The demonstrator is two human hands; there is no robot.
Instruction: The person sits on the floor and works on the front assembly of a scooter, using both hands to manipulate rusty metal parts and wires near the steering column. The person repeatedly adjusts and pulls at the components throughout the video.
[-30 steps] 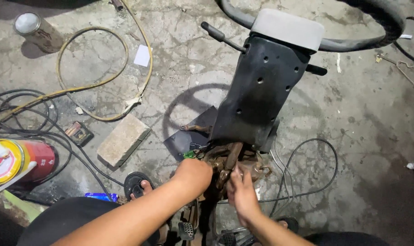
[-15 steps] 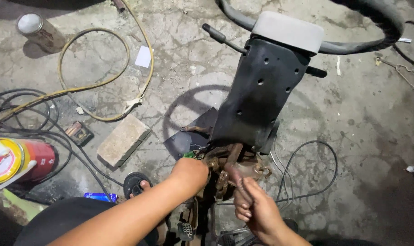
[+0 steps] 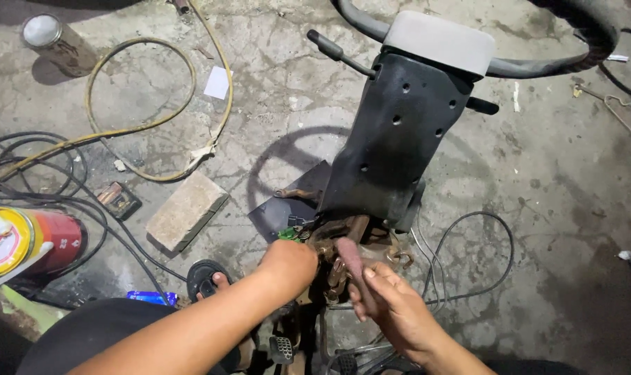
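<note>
A steering column assembly [image 3: 399, 146] in a black cover stands on the concrete floor, with a grey hub and steering wheel [image 3: 579, 28] at the top. At its base sits a rusty metal bracket [image 3: 343, 239]. My left hand [image 3: 291, 264] is closed against this bracket, what it grips is hidden. My right hand [image 3: 392, 309] holds a dull reddish tool handle [image 3: 350, 260] angled toward the bracket. Pedals [image 3: 281, 347] show at the bottom edge.
A grey brick [image 3: 187, 208] lies left of the column. A yellowish hose [image 3: 149, 104], black cables [image 3: 37, 173], a red and yellow can [image 3: 30, 243], a metal tin [image 3: 48, 38] and a sandalled foot [image 3: 211, 281] are on the left. A thin black wire [image 3: 482, 257] loops on the right.
My right hand has drawn back from the bracket toward me and now grips the reddish handle. My left hand has stayed at the bracket.
</note>
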